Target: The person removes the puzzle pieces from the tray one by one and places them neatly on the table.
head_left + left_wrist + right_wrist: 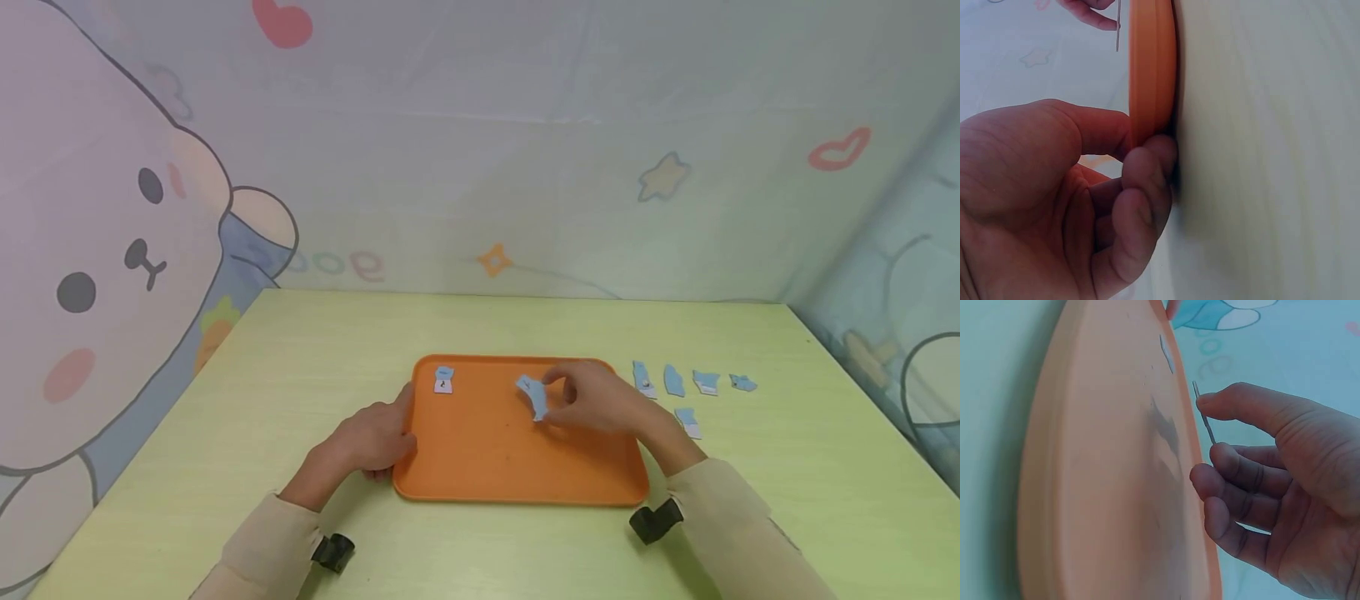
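Note:
At the left edge of the orange tray point(480, 467), my left hand point(377, 435) holds the rim. The left wrist view shows its thumb on the rim point(1147, 75) and its other fingers curled against the outer side. My right hand point(596, 398) pinches a light blue jigsaw piece point(535, 397) between thumb and fingers, raised over the tray. In the right wrist view that thin piece point(1205, 415) appears edge-on, and its shadow falls on the tray floor. Another piece, blue and white with a small dark mark point(444, 381), lies in the tray's far left corner.
Right of the tray, several blue and white jigsaw pieces lie on the pale yellow-green table point(750, 500), among them one plain blue piece point(673, 381) and a nearer piece point(687, 422). A printed cloth backdrop point(465, 167) stands along the table's far edge.

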Tool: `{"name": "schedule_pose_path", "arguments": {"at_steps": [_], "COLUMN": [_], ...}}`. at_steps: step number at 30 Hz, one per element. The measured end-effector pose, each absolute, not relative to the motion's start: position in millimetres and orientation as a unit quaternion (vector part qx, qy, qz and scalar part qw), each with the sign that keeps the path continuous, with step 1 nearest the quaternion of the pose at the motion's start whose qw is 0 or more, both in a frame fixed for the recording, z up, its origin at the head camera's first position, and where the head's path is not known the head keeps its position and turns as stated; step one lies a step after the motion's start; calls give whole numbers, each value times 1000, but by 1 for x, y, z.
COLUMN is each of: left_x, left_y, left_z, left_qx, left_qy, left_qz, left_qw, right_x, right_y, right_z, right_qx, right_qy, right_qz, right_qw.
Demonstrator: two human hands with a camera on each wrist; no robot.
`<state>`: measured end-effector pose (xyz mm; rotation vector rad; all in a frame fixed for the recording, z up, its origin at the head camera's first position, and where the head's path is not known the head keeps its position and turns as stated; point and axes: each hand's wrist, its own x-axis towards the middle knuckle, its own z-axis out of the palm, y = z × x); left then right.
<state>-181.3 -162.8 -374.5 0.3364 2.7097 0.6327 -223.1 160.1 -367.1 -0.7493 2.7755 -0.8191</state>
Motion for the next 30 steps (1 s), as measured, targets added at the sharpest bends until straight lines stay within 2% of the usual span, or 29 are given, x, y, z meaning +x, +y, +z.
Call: {"name": "schedule_pose_path", "arguments": {"at_steps": [4, 13, 30], "left_x": [-182, -182, -181], "left_y": [-163, -163, -161], "left_z": [-376, -375, -372], "left_qx": [118, 119, 117], "left_qy": [953, 953, 953], "left_qz": [222, 220, 220], "left_qw": [168, 169, 174], "right_x": [-222, -218, -214], "right_y": [168, 184, 210], "right_z": [-369, -369, -371], "right_qx": [-254, -212, -193], "right_qy": [923, 926, 930], "right_qz": [-280, -296, -296], "right_qw": [73, 103, 103]}}
